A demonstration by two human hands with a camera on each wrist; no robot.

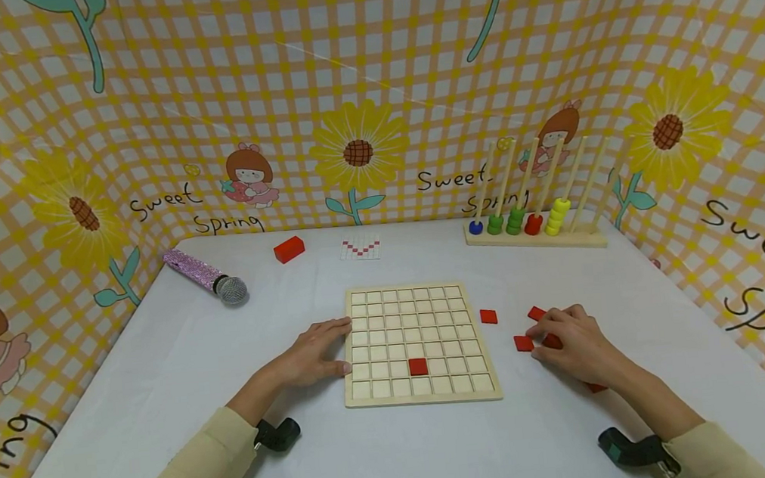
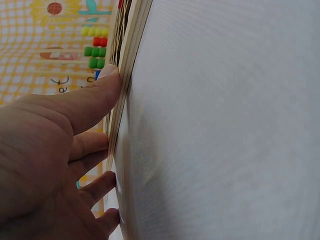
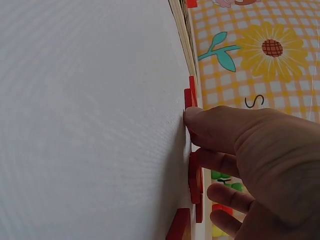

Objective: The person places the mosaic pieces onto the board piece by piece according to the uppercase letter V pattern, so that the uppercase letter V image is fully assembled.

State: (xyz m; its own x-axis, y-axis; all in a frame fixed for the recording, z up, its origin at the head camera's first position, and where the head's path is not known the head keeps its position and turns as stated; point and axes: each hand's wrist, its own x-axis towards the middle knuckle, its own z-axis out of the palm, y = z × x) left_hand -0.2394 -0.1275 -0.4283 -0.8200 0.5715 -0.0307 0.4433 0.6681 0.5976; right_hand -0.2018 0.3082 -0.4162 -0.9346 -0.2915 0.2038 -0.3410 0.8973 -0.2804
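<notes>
A light wooden grid board (image 1: 377,338) lies flat on the white table, with one red square tile (image 1: 418,366) in a cell of a lower row. My left hand (image 1: 307,356) rests at the board's left edge; in the left wrist view the thumb (image 2: 97,100) presses the rim and the fingers spread below. To the right of the board, my right hand (image 1: 572,344) pinches a red tile (image 1: 524,343) between thumb and finger, low on the table. More red tiles (image 1: 537,313) lie under and around this hand, partly hidden. Another red tile (image 1: 489,316) sits beside the board's right edge.
At the back stand a bead abacus (image 1: 536,239) on the right, a small patterned card (image 1: 360,248) and a red block (image 1: 289,249). A glittery pink microphone (image 1: 204,276) lies at the back left. Patterned cloth surrounds the table's back and sides.
</notes>
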